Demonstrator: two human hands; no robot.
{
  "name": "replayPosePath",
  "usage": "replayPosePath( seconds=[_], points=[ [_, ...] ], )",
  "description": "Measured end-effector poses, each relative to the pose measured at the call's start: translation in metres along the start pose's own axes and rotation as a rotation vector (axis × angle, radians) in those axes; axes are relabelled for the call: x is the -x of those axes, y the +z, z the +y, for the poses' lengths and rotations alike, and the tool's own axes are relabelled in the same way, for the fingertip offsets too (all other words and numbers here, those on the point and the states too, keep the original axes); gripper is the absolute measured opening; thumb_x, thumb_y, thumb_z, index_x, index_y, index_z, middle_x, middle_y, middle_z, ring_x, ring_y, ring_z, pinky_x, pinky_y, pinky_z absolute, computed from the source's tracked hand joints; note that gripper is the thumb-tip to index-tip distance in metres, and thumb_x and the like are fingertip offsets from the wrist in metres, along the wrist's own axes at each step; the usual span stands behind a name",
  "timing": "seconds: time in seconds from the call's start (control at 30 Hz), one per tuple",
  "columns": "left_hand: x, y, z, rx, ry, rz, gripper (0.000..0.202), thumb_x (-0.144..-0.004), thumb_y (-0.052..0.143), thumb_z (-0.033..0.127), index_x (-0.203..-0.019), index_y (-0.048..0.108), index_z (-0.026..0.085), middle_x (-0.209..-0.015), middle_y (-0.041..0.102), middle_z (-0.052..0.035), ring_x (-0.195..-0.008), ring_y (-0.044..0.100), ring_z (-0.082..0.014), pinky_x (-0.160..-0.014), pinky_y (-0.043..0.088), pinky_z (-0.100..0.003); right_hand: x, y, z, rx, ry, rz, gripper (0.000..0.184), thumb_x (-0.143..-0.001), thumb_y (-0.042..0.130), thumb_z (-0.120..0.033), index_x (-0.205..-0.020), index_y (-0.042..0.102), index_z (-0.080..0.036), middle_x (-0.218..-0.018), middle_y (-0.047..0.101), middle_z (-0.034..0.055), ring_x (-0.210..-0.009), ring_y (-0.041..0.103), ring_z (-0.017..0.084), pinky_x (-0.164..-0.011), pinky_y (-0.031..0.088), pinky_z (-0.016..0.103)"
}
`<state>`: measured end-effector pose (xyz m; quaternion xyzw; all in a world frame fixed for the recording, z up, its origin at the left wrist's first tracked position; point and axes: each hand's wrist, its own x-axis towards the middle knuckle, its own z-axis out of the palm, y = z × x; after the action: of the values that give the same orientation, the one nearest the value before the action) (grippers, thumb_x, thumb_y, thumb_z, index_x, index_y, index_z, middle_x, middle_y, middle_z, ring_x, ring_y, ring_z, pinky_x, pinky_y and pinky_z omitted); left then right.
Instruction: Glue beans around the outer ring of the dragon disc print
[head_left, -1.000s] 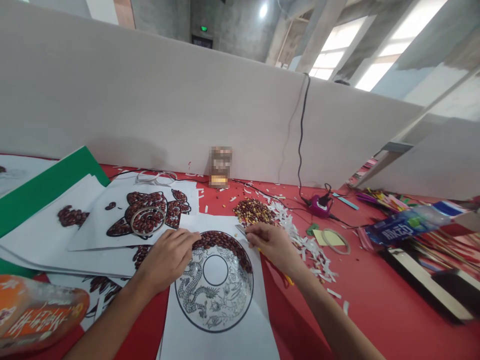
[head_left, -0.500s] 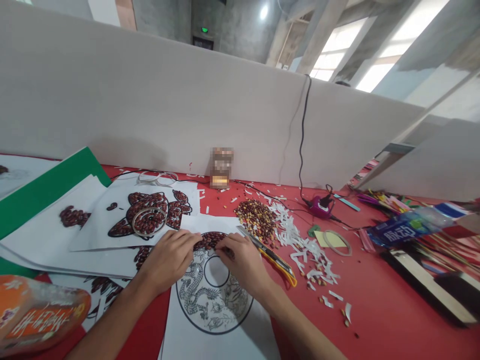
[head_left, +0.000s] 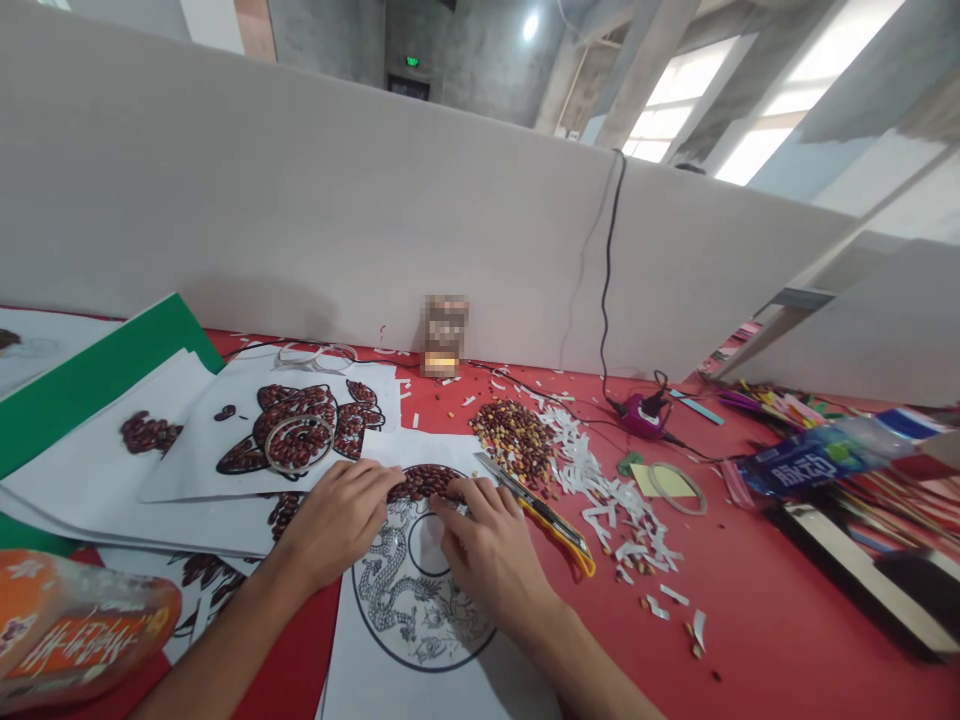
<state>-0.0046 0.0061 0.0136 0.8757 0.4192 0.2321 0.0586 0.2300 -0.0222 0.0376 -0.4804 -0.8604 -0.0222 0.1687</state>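
Observation:
A white sheet [head_left: 442,690] with a round dragon drawing lies before me. Dark red beans [head_left: 424,482] fill an arc along the top of its ring. At the arc's left end rests my left hand [head_left: 337,520], fingers bent and pressed together; whatever lies under its fingertips is hidden. My right hand [head_left: 487,535] arches over the right side of the drawing, its thumb apart from the bent fingers and its fingertips by the beans. Just right of the sheet lies a yellow utility knife [head_left: 551,525], blade out. Behind it is a heap of mixed beans [head_left: 514,435].
White paper strips [head_left: 600,480] spread beside the heap. A tape ring [head_left: 298,443] sits on a bean-covered picture at left, near a green board [head_left: 112,375]. An orange packet [head_left: 82,630] is front left. A purple power socket [head_left: 643,415] and a bottle [head_left: 825,450] stand right.
My right hand has shifted slightly right, and its fingers have opened out from a tighter curl, showing more of the bean arc. My left hand stays in place.

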Motion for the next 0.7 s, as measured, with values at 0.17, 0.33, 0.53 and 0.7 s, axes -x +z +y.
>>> replayPosePath(
  seconds=[0.17, 0.33, 0.53, 0.7],
  points=[
    [0.0, 0.001, 0.0, -0.003, -0.002, 0.008, 0.039, -0.097, 0.039, 0.01, -0.128, 0.061, 0.017, -0.129, 0.069, -0.0071, -0.119, 0.058, -0.0232, -0.098, 0.042, -0.042, -0.004, 0.002, -0.01, 0.192, -0.061, -0.067, 0.024, -0.089, 0.064, -0.017, -0.113, 0.067, -0.017, -0.111, 0.065, 0.011, -0.101, 0.054, 0.027, -0.081, 0.041, 0.039],
    [0.001, 0.001, 0.0, -0.012, 0.006, 0.013, 0.039, -0.096, 0.04, 0.01, -0.128, 0.061, 0.015, -0.126, 0.07, -0.0076, -0.117, 0.06, -0.0234, -0.096, 0.043, -0.042, -0.012, -0.004, -0.008, 0.137, -0.142, -0.14, 0.019, -0.088, 0.065, -0.015, -0.107, 0.069, -0.015, -0.109, 0.066, 0.0118, -0.104, 0.056, 0.027, -0.087, 0.044, 0.039],
    [0.001, 0.001, 0.0, -0.006, 0.011, 0.03, 0.04, -0.097, 0.038, 0.01, -0.128, 0.062, 0.017, -0.127, 0.07, -0.0077, -0.117, 0.06, -0.0226, -0.096, 0.044, -0.041, -0.017, -0.031, 0.071, -0.202, 0.212, 0.048, 0.027, -0.096, 0.047, -0.016, -0.105, 0.071, -0.021, -0.105, 0.071, 0.0073, -0.094, 0.066, 0.019, -0.085, 0.049, 0.031],
    [0.0, 0.0, 0.001, 0.002, 0.011, 0.033, 0.041, -0.096, 0.039, 0.009, -0.131, 0.061, 0.018, -0.127, 0.07, -0.0084, -0.116, 0.06, -0.0222, -0.095, 0.044, -0.041, -0.017, -0.045, 0.131, -0.133, 0.402, -0.116, 0.028, -0.09, 0.048, -0.013, -0.096, 0.075, -0.02, -0.096, 0.075, 0.0061, -0.084, 0.068, 0.02, -0.079, 0.049, 0.029]
  ],
)
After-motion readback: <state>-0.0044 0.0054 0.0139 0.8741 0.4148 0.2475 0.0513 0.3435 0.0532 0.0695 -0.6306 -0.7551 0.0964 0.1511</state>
